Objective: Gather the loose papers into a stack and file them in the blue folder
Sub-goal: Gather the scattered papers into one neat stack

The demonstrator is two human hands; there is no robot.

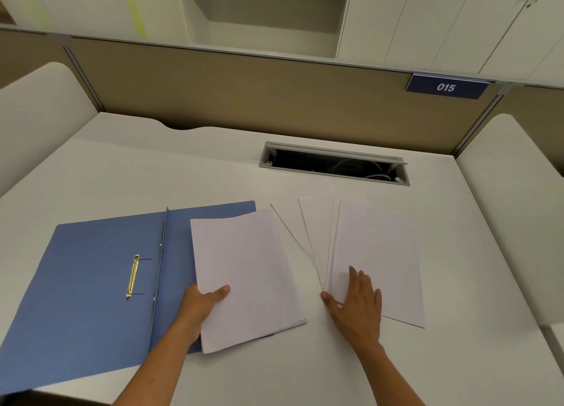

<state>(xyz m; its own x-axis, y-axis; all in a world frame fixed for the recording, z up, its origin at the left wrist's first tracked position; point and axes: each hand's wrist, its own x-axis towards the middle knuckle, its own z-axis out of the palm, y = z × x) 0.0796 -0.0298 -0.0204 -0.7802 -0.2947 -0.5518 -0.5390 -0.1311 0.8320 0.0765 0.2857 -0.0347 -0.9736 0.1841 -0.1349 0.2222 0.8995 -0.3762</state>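
The blue folder point(91, 277) lies open on the white desk at the left, with a gold fastener point(132, 277) on its left leaf. My left hand point(203, 303) grips the left edge of a stack of white papers point(250, 277), thumb on top; the stack overlaps the folder's right leaf. To the right, several loose white sheets point(375, 253) lie fanned out on the desk. My right hand point(357, 302) rests flat on the lower left corner of that fan, fingers spread.
A grey cable hatch point(334, 163) is set open into the desk point(152, 167) behind the papers. A tan partition point(244, 94) with a blue "015" sign point(446, 87) closes the back. White curved side panels stand at left and right.
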